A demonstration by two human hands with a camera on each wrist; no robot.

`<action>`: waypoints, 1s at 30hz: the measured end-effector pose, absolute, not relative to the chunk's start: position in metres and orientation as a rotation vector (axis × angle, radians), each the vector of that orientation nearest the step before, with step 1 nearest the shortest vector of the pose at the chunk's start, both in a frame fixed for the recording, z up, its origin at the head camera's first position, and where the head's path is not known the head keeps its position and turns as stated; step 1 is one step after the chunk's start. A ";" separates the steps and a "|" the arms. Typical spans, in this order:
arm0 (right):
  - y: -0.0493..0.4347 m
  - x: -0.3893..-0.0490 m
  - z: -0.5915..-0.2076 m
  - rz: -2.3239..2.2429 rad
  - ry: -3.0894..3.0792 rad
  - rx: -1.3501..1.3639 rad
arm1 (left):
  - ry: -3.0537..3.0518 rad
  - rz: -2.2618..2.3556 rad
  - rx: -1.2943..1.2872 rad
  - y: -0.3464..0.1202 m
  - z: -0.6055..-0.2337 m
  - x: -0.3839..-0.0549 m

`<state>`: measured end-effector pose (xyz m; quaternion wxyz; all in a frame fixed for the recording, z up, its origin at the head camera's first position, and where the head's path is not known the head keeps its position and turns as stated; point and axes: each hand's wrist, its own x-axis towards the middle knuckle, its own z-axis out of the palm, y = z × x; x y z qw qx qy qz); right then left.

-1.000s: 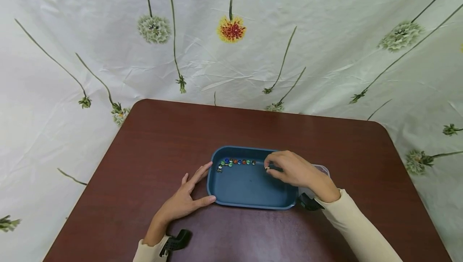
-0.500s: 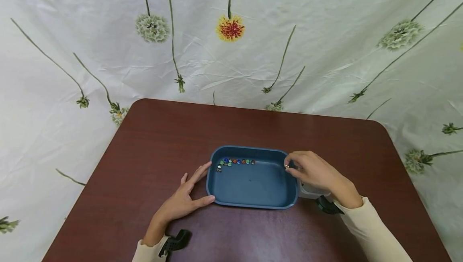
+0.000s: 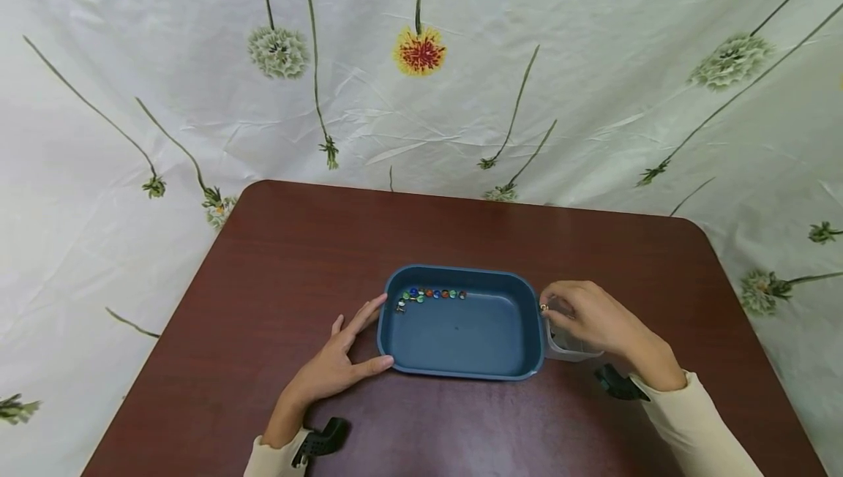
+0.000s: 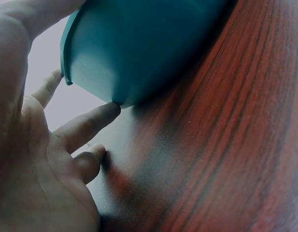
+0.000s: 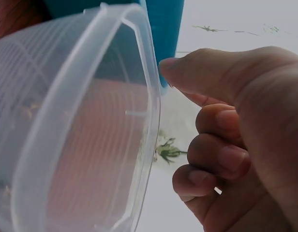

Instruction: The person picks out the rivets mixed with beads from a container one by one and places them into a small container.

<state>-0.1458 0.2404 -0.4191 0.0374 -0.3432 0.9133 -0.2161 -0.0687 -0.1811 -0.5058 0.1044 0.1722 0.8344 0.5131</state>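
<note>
One tray (image 3: pixel 454 375) is lying on the tabletop (image 3: pixel 316 235); one clear box (image 3: pixel 573 354) is standing just beside its right end, presumably to shorten the reach between them. The left hand (image 3: pixel 332 366) is resting spread wide, thumb and fingers touching the tray's left end, probably bracing it against sliding. The right hand (image 3: pixel 593 318) is pinching one small gold piece (image 3: pixel 544 308) near the box's rim, a fingertip grip apparently suiting so small a part. Inside the tray, I am counting about seven marbles (image 3: pixel 429 293) lining the far wall and roughly three more bunching at the left. Metal bits (image 3: pixel 399 309) are lying among them, too tiny for counting.
</note>
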 end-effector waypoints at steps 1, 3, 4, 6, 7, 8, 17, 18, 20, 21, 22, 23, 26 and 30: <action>0.242 -0.146 -0.419 -0.662 2.810 -1.057 | 2.460 1.511 0.507 -0.181 -0.506 -0.069; 0.246 -0.145 -0.418 -0.658 2.816 -1.059 | 2.460 1.513 0.507 -0.180 -0.506 -0.069; 0.247 -0.145 -0.418 -0.657 2.817 -1.054 | 2.458 1.513 0.507 -0.180 -0.505 -0.069; 0.250 -0.144 -0.418 -0.652 2.822 -1.034 | 2.457 1.514 0.511 -0.180 -0.505 -0.069; 0.252 -0.144 -0.418 -0.647 2.823 -1.025 | 2.456 1.516 0.511 -0.180 -0.505 -0.069; 0.253 -0.143 -0.418 -0.644 2.822 -1.016 | 2.454 1.519 0.508 -0.180 -0.505 -0.069; 0.258 -0.141 -0.419 -0.640 2.839 -0.980 | 2.467 1.507 0.495 -0.180 -0.506 -0.069; 0.258 -0.141 -0.419 -0.639 2.838 -0.980 | 2.468 1.507 0.498 -0.180 -0.506 -0.069; 0.259 -0.141 -0.419 -0.635 2.839 -0.980 | 2.468 1.503 0.501 -0.180 -0.506 -0.069; 0.259 -0.141 -0.419 -0.635 2.836 -0.978 | 2.467 1.505 0.500 -0.181 -0.506 -0.069; 0.259 -0.141 -0.419 -0.636 2.835 -0.977 | 2.468 1.504 0.502 -0.181 -0.506 -0.069; 0.259 -0.141 -0.419 -0.637 2.834 -0.974 | 2.467 1.507 0.501 -0.181 -0.506 -0.069; 0.259 -0.141 -0.419 -0.654 2.825 -0.962 | 2.465 1.512 0.510 -0.181 -0.507 -0.069; 0.258 -0.141 -0.418 -0.667 2.815 -0.954 | 2.460 1.516 0.507 -0.182 -0.506 -0.069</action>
